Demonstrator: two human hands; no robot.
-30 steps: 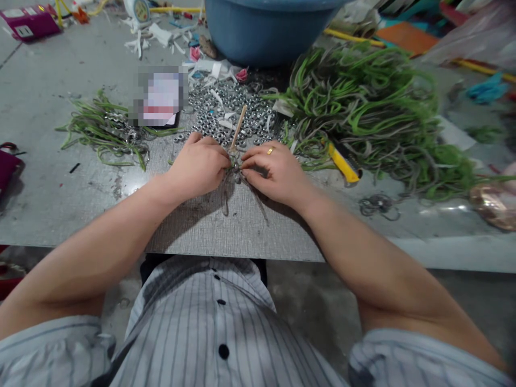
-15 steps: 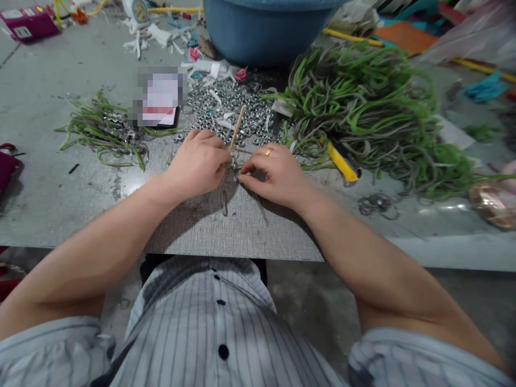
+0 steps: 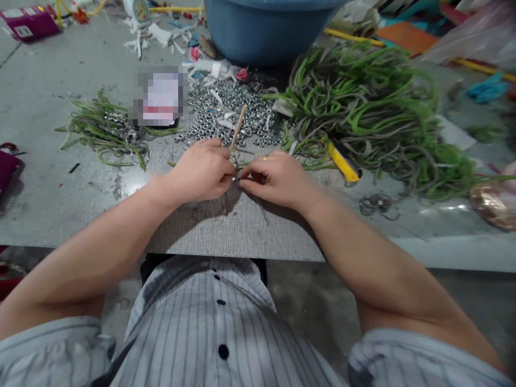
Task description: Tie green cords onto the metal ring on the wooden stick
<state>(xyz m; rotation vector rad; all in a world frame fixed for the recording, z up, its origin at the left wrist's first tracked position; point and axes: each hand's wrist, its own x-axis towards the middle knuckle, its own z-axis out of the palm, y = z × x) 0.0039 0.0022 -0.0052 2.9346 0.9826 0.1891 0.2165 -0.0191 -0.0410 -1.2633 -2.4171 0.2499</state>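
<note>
My left hand (image 3: 205, 169) is closed in a pinch, its fingertips on a beaded cord (image 3: 235, 160) with small silver pieces on it. From the right, my right hand (image 3: 278, 180) pinches the same small work with thumb and forefinger; a ring shows on one finger. Thin grey cord ends hang below the fingers, and the exact grip points are partly hidden. A thin wooden stick (image 3: 238, 126) slants up just behind the fingertips. Green cord (image 3: 318, 167) runs out to the right of the hands. Loose silver beads (image 3: 253, 121) lie spread beyond them.
A big green and grey cord heap (image 3: 363, 107) lies right, with a yellow cutter (image 3: 342, 161) at its edge. To the left are a smaller cord bundle (image 3: 108, 129) and a blurred phone-like object (image 3: 161, 99). A blue basin (image 3: 270, 32) stands behind. Wire coils (image 3: 379, 204) lie right.
Both hands have lowered slightly toward me and turned a little, fingers more curled over the work. My left fingertips have shifted a bit right. Surrounding things stay put.
</note>
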